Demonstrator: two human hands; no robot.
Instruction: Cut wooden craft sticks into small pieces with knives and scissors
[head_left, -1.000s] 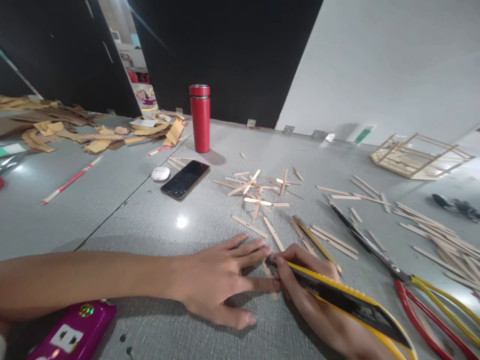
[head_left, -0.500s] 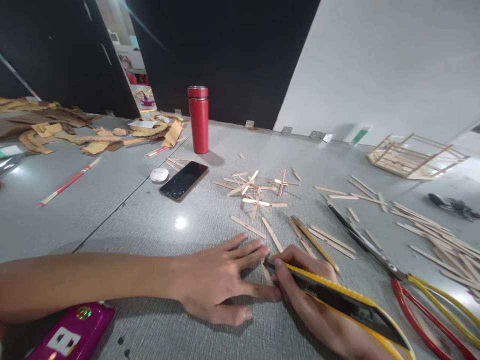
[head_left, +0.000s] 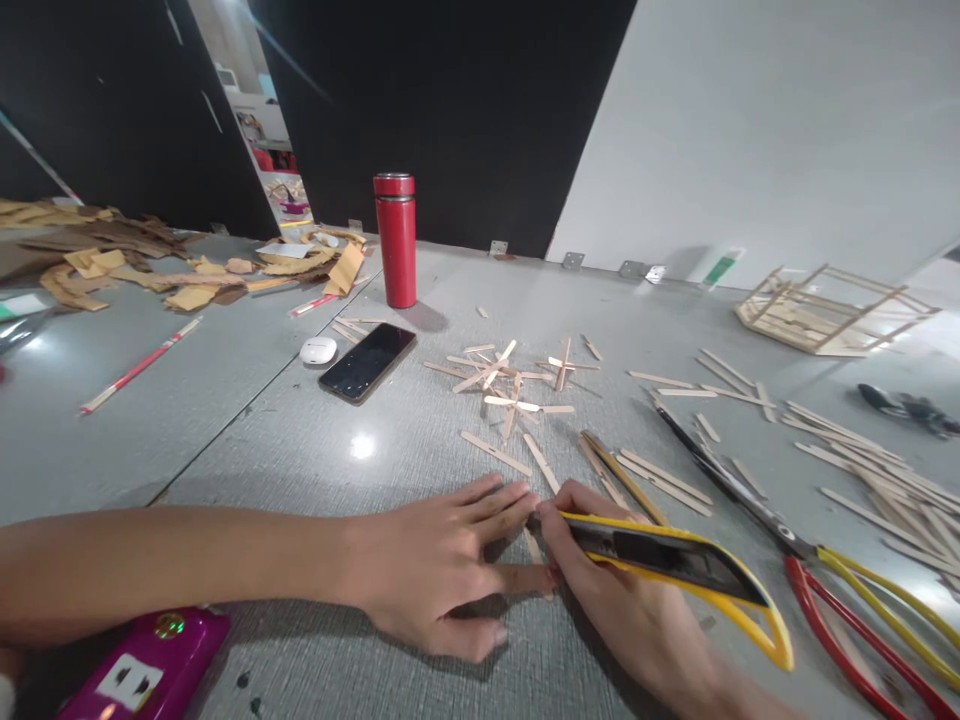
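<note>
My left hand (head_left: pixel 435 560) lies flat on the table with its fingers spread, pressing a thin wooden craft stick (head_left: pixel 533 547) at its fingertips. My right hand (head_left: pixel 607 600) is closed around a yellow and black utility knife (head_left: pixel 675 556). The knife's tip meets the stick beside my left fingers; my fingers partly hide the blade. Just beyond my hands lie two loose notched sticks, one of them a slanted stick (head_left: pixel 541 462). Farther back are several small crossed-stick pieces (head_left: pixel 513 405). A brown pencil-like rod (head_left: pixel 630 480) rests beyond my right hand.
Scissors-like snips (head_left: pixel 795 545) with red and yellow handles lie at right, near a pile of sticks (head_left: pixel 885 470) and a stick frame (head_left: pixel 832 315). A phone (head_left: pixel 369 362), white earbud case (head_left: pixel 318 351) and red flask (head_left: pixel 396 240) stand left of centre. A purple device (head_left: pixel 150 665) is near my forearm.
The knife's rear end has swung away from me and its handle has rolled, while my right hand shifted slightly forward. My left hand stays nearly in place on the stick.
</note>
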